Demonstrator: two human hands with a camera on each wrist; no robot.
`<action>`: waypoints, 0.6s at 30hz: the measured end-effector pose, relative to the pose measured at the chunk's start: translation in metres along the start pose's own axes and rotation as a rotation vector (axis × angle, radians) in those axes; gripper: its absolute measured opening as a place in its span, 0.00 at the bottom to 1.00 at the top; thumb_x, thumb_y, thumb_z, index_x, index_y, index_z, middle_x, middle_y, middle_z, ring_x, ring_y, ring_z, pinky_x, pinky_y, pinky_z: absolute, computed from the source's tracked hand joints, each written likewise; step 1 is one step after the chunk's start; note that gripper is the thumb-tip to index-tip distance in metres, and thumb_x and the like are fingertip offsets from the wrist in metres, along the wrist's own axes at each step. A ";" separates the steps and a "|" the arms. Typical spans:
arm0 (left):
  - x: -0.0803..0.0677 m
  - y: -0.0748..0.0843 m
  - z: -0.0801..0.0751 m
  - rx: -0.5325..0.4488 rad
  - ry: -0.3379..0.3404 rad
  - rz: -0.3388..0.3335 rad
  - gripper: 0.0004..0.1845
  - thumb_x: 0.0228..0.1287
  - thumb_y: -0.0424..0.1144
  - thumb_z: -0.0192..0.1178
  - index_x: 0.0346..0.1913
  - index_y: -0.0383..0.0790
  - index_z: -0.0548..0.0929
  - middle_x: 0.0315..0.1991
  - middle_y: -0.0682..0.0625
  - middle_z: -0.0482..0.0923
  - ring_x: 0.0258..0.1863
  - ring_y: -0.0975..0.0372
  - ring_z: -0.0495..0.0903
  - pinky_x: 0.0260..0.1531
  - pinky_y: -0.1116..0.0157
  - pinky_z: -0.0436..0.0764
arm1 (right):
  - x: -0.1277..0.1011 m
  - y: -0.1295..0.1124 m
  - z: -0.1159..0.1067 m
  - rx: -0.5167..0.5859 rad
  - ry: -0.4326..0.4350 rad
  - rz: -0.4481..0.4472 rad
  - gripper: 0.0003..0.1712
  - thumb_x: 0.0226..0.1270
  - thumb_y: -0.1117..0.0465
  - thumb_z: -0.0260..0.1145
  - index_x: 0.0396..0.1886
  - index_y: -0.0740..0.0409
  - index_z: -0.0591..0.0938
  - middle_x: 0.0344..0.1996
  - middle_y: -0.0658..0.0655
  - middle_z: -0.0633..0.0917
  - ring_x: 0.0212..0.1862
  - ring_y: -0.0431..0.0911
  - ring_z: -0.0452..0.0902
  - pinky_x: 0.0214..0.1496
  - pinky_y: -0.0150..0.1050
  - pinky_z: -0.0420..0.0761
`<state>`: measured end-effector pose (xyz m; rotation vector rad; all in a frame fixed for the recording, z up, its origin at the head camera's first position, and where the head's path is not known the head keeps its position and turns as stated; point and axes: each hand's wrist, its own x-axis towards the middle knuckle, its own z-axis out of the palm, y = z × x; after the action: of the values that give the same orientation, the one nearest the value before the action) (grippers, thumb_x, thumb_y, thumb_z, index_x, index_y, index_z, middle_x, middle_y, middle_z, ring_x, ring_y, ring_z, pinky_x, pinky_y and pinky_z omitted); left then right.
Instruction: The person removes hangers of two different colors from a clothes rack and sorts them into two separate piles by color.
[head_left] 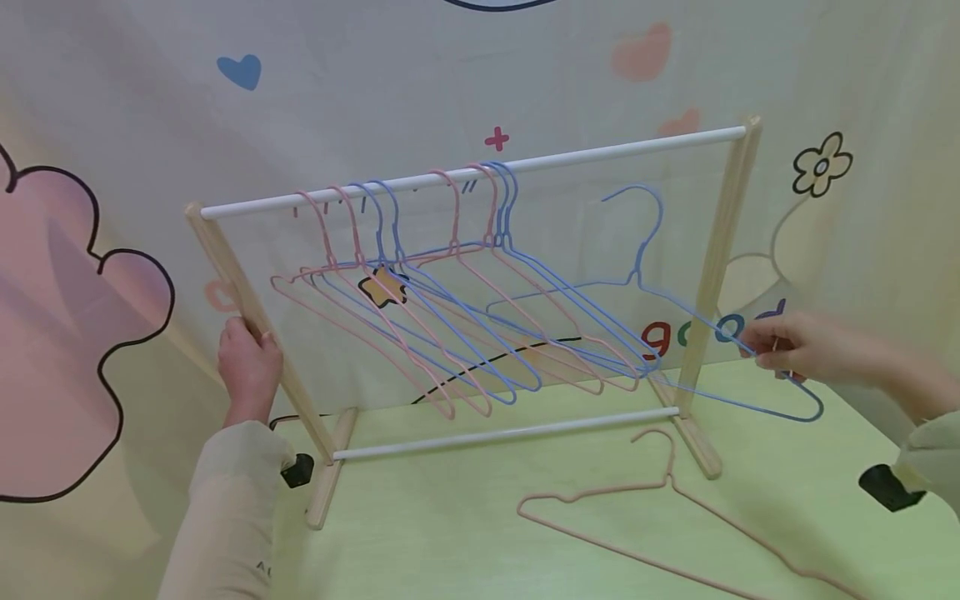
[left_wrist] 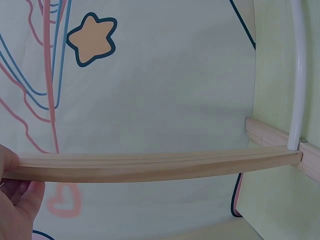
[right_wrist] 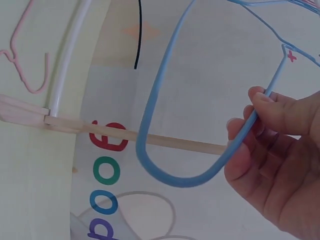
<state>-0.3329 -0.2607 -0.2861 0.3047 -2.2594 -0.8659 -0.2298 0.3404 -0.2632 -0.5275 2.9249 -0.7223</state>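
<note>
My right hand (head_left: pixel 787 343) pinches one shoulder of a blue hanger (head_left: pixel 651 287), its hook up and free of the rail in the head view. The right wrist view has thumb and fingertips (right_wrist: pixel 260 97) around the blue wire near its rounded end. My left hand (head_left: pixel 251 362) grips the left wooden post (head_left: pixel 232 267) of a small garment rack. In the left wrist view the thumb and fingers hold that post (left_wrist: pixel 150 167) from both sides. Several pink and blue hangers (head_left: pixel 457 250) hang from the rack's white top rail (head_left: pixel 622 152), in the left and middle stretch.
A pink hanger (head_left: pixel 600 490) lies on the pale green table (head_left: pixel 420 533) in front of the rack. The right wooden post (head_left: pixel 720 267) stands beside the held hanger. A white lower bar (head_left: pixel 510 433) joins the wooden feet. Behind hangs a printed cloth (head_left: pixel 420 92).
</note>
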 end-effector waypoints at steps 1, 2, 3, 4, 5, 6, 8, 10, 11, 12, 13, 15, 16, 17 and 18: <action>0.000 0.000 0.000 0.001 0.001 0.000 0.14 0.62 0.34 0.46 0.46 0.27 0.65 0.43 0.32 0.68 0.44 0.41 0.67 0.47 0.48 0.64 | 0.000 0.002 0.003 -0.001 -0.006 0.000 0.07 0.59 0.71 0.54 0.38 0.62 0.73 0.23 0.51 0.70 0.21 0.37 0.66 0.23 0.32 0.71; 0.000 0.000 0.000 0.001 0.001 0.000 0.14 0.62 0.34 0.46 0.46 0.27 0.65 0.43 0.32 0.68 0.45 0.41 0.67 0.47 0.48 0.64 | -0.001 0.004 0.006 -0.002 -0.008 -0.013 0.06 0.59 0.71 0.54 0.37 0.62 0.73 0.23 0.51 0.70 0.21 0.37 0.66 0.22 0.32 0.71; 0.000 0.000 0.000 0.000 0.001 -0.001 0.14 0.62 0.34 0.46 0.46 0.27 0.65 0.43 0.32 0.67 0.45 0.41 0.67 0.47 0.48 0.64 | -0.001 0.005 0.009 0.005 -0.011 -0.017 0.06 0.59 0.72 0.54 0.36 0.61 0.72 0.23 0.51 0.70 0.21 0.37 0.66 0.22 0.32 0.71; 0.000 0.000 0.000 0.002 0.000 -0.001 0.14 0.62 0.34 0.46 0.46 0.27 0.65 0.43 0.32 0.67 0.45 0.41 0.67 0.47 0.48 0.64 | -0.002 0.006 0.013 0.020 -0.017 -0.021 0.06 0.59 0.72 0.53 0.36 0.61 0.72 0.23 0.51 0.70 0.21 0.37 0.66 0.22 0.32 0.71; 0.000 0.000 0.000 0.002 -0.003 -0.002 0.14 0.62 0.34 0.46 0.46 0.27 0.65 0.43 0.32 0.67 0.45 0.41 0.67 0.47 0.48 0.64 | -0.002 0.007 0.016 0.037 -0.025 -0.026 0.05 0.59 0.71 0.53 0.36 0.61 0.72 0.23 0.51 0.70 0.21 0.37 0.66 0.22 0.32 0.71; 0.000 0.001 0.000 0.003 -0.003 -0.003 0.14 0.62 0.34 0.46 0.46 0.27 0.65 0.43 0.32 0.67 0.45 0.41 0.67 0.47 0.48 0.64 | -0.003 0.008 0.019 0.057 -0.034 -0.034 0.05 0.60 0.71 0.53 0.35 0.62 0.72 0.23 0.51 0.70 0.21 0.37 0.66 0.21 0.32 0.71; -0.001 0.001 0.000 0.004 -0.006 -0.004 0.14 0.62 0.34 0.46 0.46 0.27 0.64 0.43 0.32 0.67 0.45 0.41 0.67 0.47 0.48 0.64 | -0.003 0.011 0.025 0.094 -0.053 -0.038 0.03 0.60 0.70 0.53 0.34 0.62 0.71 0.23 0.51 0.69 0.22 0.37 0.66 0.21 0.32 0.71; -0.001 0.002 0.000 0.008 -0.006 -0.003 0.14 0.62 0.34 0.46 0.46 0.27 0.64 0.43 0.32 0.67 0.45 0.41 0.67 0.47 0.48 0.64 | -0.003 0.013 0.032 0.136 -0.067 -0.052 0.02 0.61 0.70 0.52 0.33 0.61 0.71 0.23 0.51 0.69 0.22 0.37 0.66 0.21 0.33 0.71; -0.001 0.002 -0.001 0.007 -0.006 -0.004 0.14 0.62 0.34 0.45 0.46 0.27 0.65 0.43 0.32 0.67 0.45 0.41 0.67 0.47 0.48 0.64 | -0.002 0.014 0.035 0.157 -0.076 -0.064 0.01 0.61 0.69 0.52 0.32 0.61 0.70 0.22 0.50 0.69 0.22 0.37 0.66 0.21 0.33 0.71; -0.001 0.002 -0.001 0.007 -0.005 -0.005 0.14 0.62 0.34 0.45 0.46 0.27 0.65 0.43 0.32 0.67 0.45 0.41 0.67 0.47 0.48 0.64 | -0.001 0.016 0.040 0.180 -0.085 -0.077 0.01 0.62 0.69 0.52 0.32 0.61 0.70 0.22 0.50 0.68 0.22 0.37 0.67 0.21 0.33 0.71; -0.001 0.002 -0.001 0.006 -0.006 -0.006 0.14 0.62 0.34 0.45 0.47 0.27 0.65 0.43 0.32 0.67 0.45 0.41 0.67 0.47 0.48 0.64 | 0.000 0.017 0.044 0.200 -0.094 -0.090 0.02 0.62 0.69 0.52 0.31 0.60 0.70 0.21 0.49 0.68 0.22 0.37 0.67 0.21 0.33 0.70; -0.001 0.002 -0.001 0.007 -0.008 -0.008 0.14 0.62 0.34 0.45 0.47 0.27 0.65 0.43 0.32 0.67 0.44 0.41 0.67 0.47 0.48 0.64 | 0.003 0.021 0.054 0.250 -0.118 -0.116 0.02 0.62 0.70 0.51 0.31 0.61 0.70 0.21 0.49 0.68 0.21 0.37 0.67 0.20 0.33 0.70; -0.001 0.002 -0.001 0.005 -0.010 -0.010 0.14 0.62 0.34 0.45 0.47 0.27 0.65 0.43 0.32 0.67 0.44 0.41 0.67 0.47 0.48 0.64 | 0.004 0.022 0.059 0.273 -0.132 -0.120 0.02 0.62 0.69 0.51 0.31 0.61 0.70 0.21 0.49 0.68 0.21 0.37 0.67 0.20 0.33 0.70; -0.001 0.002 -0.001 0.004 -0.014 -0.011 0.14 0.62 0.34 0.45 0.47 0.27 0.64 0.43 0.32 0.67 0.45 0.41 0.67 0.47 0.48 0.64 | 0.006 0.023 0.065 0.297 -0.145 -0.123 0.02 0.62 0.70 0.50 0.31 0.62 0.69 0.21 0.49 0.68 0.21 0.37 0.67 0.20 0.32 0.70; -0.001 0.003 -0.001 0.004 -0.018 -0.012 0.14 0.62 0.34 0.45 0.47 0.27 0.64 0.43 0.33 0.67 0.45 0.41 0.67 0.47 0.48 0.64 | 0.007 0.024 0.070 0.317 -0.157 -0.120 0.02 0.62 0.70 0.50 0.31 0.62 0.69 0.21 0.50 0.68 0.21 0.37 0.66 0.20 0.32 0.70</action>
<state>-0.3311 -0.2587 -0.2846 0.3141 -2.2779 -0.8738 -0.2322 0.3272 -0.3362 -0.6930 2.5831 -1.0806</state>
